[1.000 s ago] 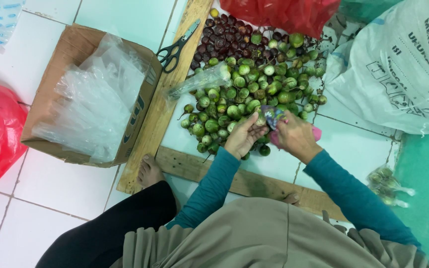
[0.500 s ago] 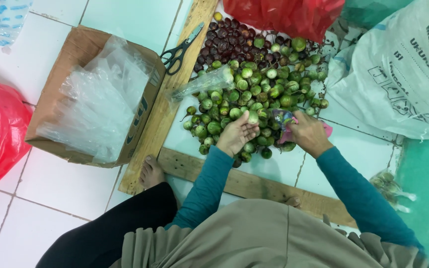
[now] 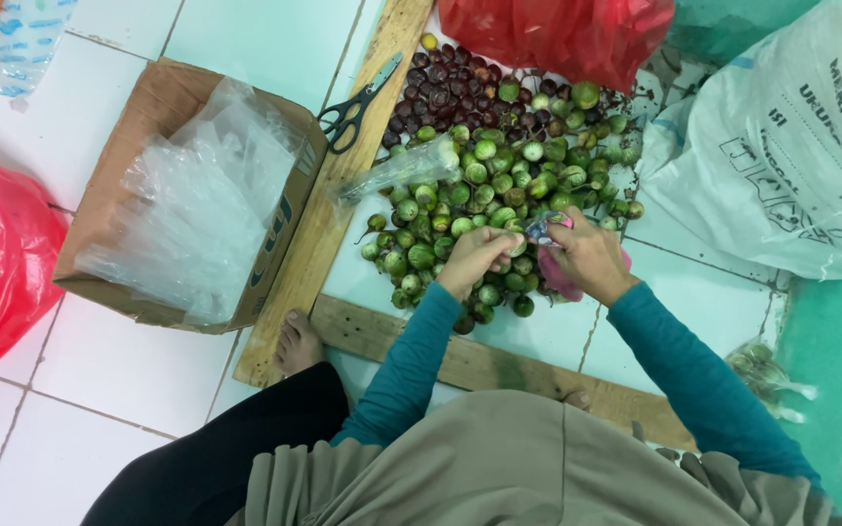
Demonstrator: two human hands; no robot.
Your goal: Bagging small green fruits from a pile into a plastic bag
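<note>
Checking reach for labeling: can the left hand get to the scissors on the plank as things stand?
Probably yes. The scissors lie bare on the wooden plank, up-left of the left hand; only the green fruit pile and a clear bag lie between, both low. It means a long forward stretch.

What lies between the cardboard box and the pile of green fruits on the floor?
In the head view, a long wooden plank lies between the cardboard box and the green fruits, with black scissors resting on it.
</note>
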